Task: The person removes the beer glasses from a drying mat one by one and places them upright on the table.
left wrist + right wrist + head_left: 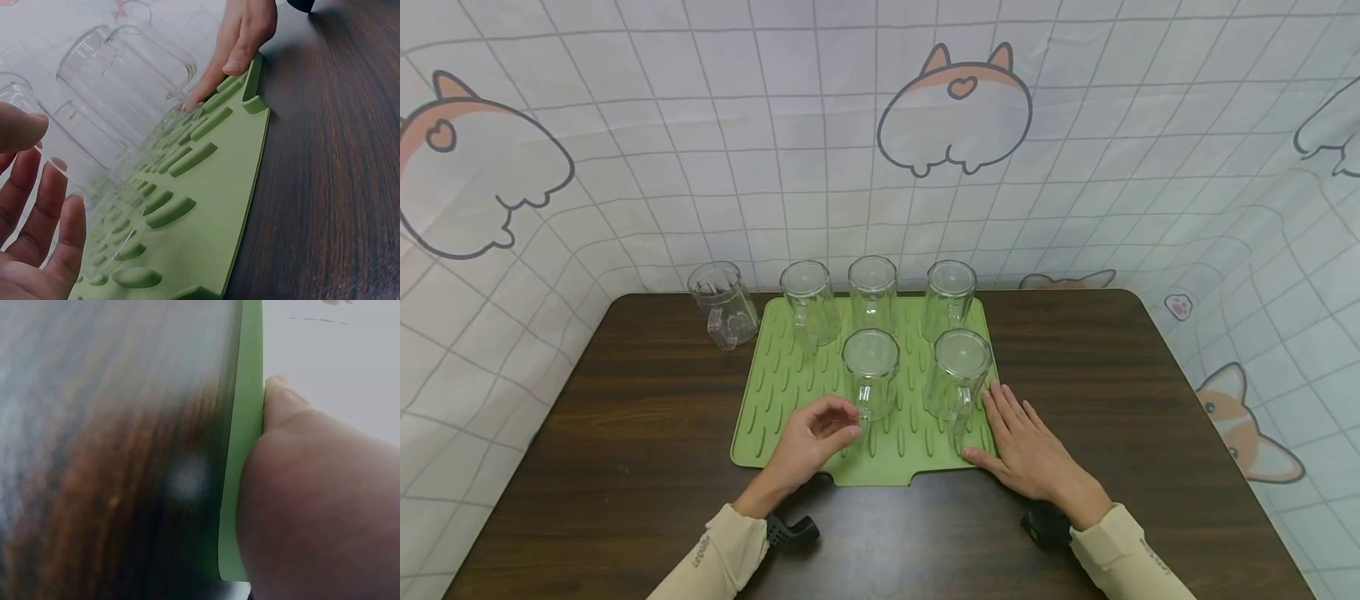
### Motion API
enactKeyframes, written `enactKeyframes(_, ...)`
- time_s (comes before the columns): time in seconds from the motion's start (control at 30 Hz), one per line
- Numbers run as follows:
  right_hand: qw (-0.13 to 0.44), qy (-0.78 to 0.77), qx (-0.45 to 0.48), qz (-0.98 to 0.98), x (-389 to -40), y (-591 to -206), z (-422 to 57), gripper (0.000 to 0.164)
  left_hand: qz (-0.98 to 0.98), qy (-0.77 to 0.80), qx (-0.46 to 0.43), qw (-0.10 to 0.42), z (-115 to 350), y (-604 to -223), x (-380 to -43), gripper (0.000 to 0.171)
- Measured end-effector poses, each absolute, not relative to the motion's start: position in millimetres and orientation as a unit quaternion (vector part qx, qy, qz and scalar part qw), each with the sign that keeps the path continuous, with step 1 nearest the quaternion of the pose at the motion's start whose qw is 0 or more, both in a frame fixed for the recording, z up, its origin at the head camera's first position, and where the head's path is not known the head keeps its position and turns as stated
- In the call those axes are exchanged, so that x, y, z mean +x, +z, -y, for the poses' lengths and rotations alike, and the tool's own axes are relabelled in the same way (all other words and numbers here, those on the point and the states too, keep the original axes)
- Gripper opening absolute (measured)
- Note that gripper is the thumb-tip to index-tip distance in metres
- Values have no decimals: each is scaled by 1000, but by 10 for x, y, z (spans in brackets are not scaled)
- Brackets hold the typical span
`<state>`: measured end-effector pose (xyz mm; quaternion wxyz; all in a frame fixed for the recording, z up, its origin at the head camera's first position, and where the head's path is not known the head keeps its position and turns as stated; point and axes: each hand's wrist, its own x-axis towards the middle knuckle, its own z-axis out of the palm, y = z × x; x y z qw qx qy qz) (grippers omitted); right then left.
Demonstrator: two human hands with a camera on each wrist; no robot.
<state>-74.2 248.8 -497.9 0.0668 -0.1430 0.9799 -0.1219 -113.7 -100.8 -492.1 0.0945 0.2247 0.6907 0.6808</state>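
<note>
My left hand [812, 437] is beside the handle of the front middle glass mug [871, 367], its fingers loosely curved. In the left wrist view a gap shows between thumb [22, 128] and fingers [47, 194], with nothing held. My right hand [1026, 450] lies flat with straight fingers on the right front edge of a green drying mat [820, 454], near the front right glass mug [958, 379]. Both front mugs appear upside down, handles towards me. Three more glass mugs, including the back middle one [874, 292], form the mat's back row.
One glass mug [724, 300] stands off the mat, on the dark wooden table [625, 400] at the back left. A white grid-patterned cloth [760, 167] with dog drawings hangs behind and at the sides. Raised ribs cover the mat.
</note>
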Motion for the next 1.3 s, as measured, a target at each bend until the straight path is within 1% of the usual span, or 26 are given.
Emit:
enactKeyframes(0.7,62,-115,-146,-981,-733,-4966,-2480,90,-687,693,200,91,898,-4946,-1120,19)
enactKeyframes(0.97,65,-119,-145,-980,-737,-4960,-2486,91,-682,697,210,67,858,-4952,-1112,18)
enactKeyframes(1.3,63,-119,-146,-980,-743,-4982,-2493,91,-683,687,247,24,819,-4959,-1090,15)
